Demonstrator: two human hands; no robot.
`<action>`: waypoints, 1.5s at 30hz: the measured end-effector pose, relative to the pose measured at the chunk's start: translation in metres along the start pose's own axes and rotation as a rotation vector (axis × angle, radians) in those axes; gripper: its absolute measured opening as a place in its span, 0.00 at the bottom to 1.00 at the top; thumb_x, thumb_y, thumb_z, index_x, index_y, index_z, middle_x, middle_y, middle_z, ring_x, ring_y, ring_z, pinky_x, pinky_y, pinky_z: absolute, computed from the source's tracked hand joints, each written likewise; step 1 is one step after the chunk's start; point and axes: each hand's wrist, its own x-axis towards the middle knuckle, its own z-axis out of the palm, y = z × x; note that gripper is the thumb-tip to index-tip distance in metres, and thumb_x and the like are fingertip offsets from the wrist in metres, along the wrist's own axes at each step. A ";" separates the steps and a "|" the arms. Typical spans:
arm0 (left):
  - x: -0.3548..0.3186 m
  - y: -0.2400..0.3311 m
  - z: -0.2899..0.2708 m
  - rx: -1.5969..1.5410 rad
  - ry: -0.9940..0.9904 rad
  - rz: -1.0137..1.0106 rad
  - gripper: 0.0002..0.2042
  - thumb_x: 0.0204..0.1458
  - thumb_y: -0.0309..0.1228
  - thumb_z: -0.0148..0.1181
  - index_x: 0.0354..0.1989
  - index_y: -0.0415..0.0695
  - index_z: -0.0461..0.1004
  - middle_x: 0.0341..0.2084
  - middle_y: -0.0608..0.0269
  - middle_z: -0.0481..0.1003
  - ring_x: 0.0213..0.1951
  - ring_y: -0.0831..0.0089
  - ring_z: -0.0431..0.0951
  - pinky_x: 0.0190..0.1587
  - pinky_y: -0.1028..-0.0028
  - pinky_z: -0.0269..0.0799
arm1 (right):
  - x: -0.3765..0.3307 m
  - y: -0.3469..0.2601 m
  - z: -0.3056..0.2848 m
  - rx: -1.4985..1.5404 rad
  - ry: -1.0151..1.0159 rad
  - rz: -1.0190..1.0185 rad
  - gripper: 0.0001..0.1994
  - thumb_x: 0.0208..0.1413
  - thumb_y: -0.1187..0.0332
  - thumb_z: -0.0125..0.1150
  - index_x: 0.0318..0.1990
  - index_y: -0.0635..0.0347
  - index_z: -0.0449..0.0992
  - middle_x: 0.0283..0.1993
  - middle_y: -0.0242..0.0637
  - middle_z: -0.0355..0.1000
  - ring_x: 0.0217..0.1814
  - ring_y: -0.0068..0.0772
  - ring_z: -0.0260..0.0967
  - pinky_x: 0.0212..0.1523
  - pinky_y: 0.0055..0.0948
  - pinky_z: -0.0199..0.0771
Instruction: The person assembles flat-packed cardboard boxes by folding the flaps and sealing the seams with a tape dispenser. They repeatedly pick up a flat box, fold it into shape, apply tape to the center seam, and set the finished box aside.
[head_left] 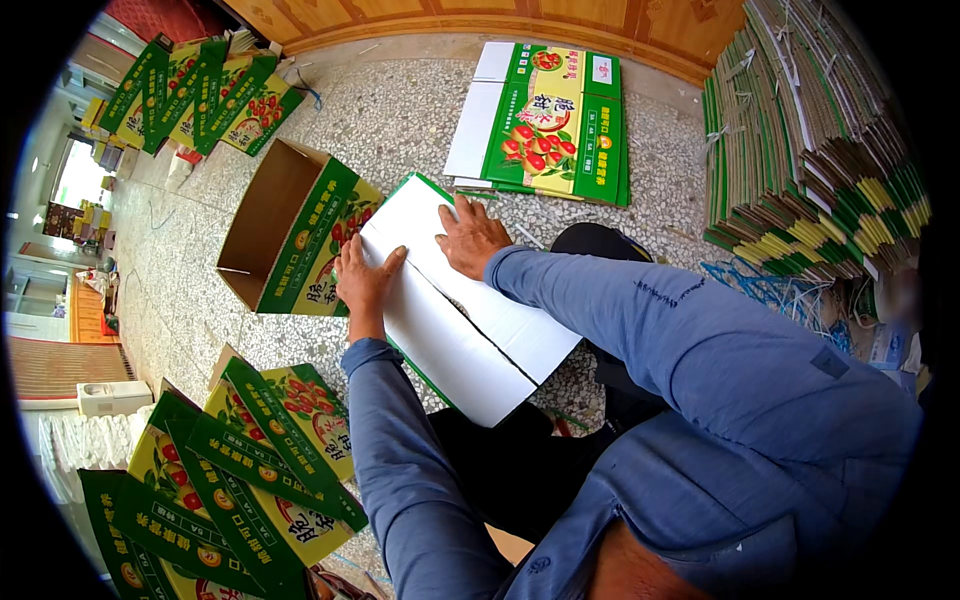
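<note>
In front of me lies a carton with white flaps [450, 345] facing up, split by a dark slit down its middle and edged in green. My left hand [368, 280] rests at its left edge, thumb and fingers apart. Across the flaps' far end, my right hand [470, 238] lies with spread fingers on the white surface. Just beyond my left hand is an open carton [325, 235] with a brown inside and a green, fruit-printed side. Whether the two cartons touch is hidden.
Flat printed cartons [550, 130] lie on the speckled floor [400, 110] ahead. At the right rises a tall stack of folded cardboard [810, 140], with blue netting [780, 300] beside it. Opened cartons stand at the lower left [250, 470] and far left [200, 95]. Wooden panelling [480, 25] bounds the far side.
</note>
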 end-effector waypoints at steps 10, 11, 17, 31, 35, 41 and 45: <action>0.008 0.004 0.012 0.070 -0.035 -0.012 0.46 0.36 0.61 0.65 0.63 0.47 0.61 0.64 0.56 0.58 0.65 0.53 0.55 0.62 0.52 0.55 | 0.029 0.009 -0.029 0.060 -0.364 0.090 0.27 0.51 0.57 0.54 0.59 0.57 0.66 0.65 0.58 0.51 0.64 0.62 0.56 0.58 0.53 0.64; 0.006 0.007 0.010 0.089 -0.048 -0.036 0.45 0.37 0.60 0.66 0.63 0.46 0.61 0.64 0.56 0.58 0.65 0.54 0.55 0.62 0.52 0.56 | 0.040 0.023 -0.042 0.084 -0.478 0.051 0.28 0.50 0.55 0.55 0.59 0.54 0.68 0.64 0.61 0.51 0.63 0.63 0.57 0.59 0.48 0.63; 0.003 -0.007 0.020 0.125 -0.036 -0.038 0.41 0.42 0.55 0.65 0.63 0.45 0.62 0.65 0.49 0.56 0.65 0.53 0.56 0.64 0.58 0.54 | 0.031 0.249 -0.074 0.177 0.053 0.265 0.19 0.47 0.55 0.55 0.37 0.62 0.80 0.39 0.53 0.75 0.45 0.52 0.73 0.50 0.42 0.71; -0.008 -0.009 0.037 0.055 -0.005 -0.013 0.31 0.55 0.45 0.56 0.64 0.44 0.59 0.66 0.43 0.52 0.66 0.48 0.52 0.66 0.58 0.49 | -0.167 0.448 0.103 -0.003 -0.265 0.818 0.41 0.38 0.55 0.73 0.61 0.63 0.63 0.62 0.53 0.61 0.62 0.50 0.61 0.61 0.40 0.64; -0.003 0.017 0.040 0.040 0.015 -0.028 0.31 0.52 0.46 0.59 0.62 0.43 0.62 0.64 0.44 0.56 0.67 0.51 0.53 0.67 0.62 0.47 | -0.154 0.464 0.110 -0.101 -0.371 0.986 0.37 0.34 0.49 0.74 0.50 0.65 0.73 0.46 0.51 0.74 0.48 0.47 0.73 0.49 0.40 0.72; -0.014 0.021 0.032 0.113 0.120 -0.039 0.32 0.49 0.51 0.59 0.61 0.46 0.65 0.63 0.48 0.59 0.65 0.45 0.55 0.65 0.58 0.52 | -0.069 0.385 0.049 0.092 -0.173 0.888 0.20 0.30 0.63 0.68 0.32 0.70 0.79 0.30 0.50 0.77 0.35 0.44 0.77 0.39 0.35 0.75; -0.026 0.017 0.029 0.113 0.116 -0.076 0.32 0.50 0.51 0.59 0.61 0.47 0.65 0.64 0.48 0.57 0.66 0.46 0.54 0.63 0.53 0.51 | 0.001 0.282 -0.018 0.290 0.086 0.311 0.29 0.31 0.67 0.67 0.46 0.70 0.73 0.41 0.55 0.75 0.44 0.48 0.74 0.46 0.36 0.73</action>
